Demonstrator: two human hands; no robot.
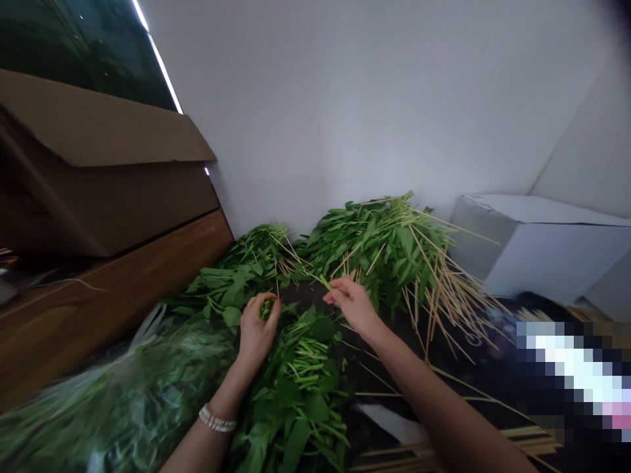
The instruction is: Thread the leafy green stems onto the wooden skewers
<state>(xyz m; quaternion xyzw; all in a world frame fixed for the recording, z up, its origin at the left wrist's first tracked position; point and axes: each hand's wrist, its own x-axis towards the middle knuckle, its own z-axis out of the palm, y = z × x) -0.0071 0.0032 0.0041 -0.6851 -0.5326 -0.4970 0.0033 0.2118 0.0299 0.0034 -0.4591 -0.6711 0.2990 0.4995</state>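
My left hand (257,327) is closed round a small bunch of green stems (267,309), their cut ends showing between thumb and fingers. To its right, my right hand (351,302) pinches a short pale-green stem (324,282) between thumb and fingertips. Below and between the hands lies a pile of leafy greens (310,387), with stem ends bunched in its middle. Beyond the right hand a larger heap of leafy greens (365,230) rests against the wall, with many thin wooden sticks (444,295) poking out. A smaller heap of greens (256,246) sits behind my left hand.
A clear plastic bag (142,387) full of greens lies at the left. An open cardboard box (113,190) stands on a wooden surface (187,249) beyond it. At the right are a white box (557,256) and loose sticks (532,437) near the front.
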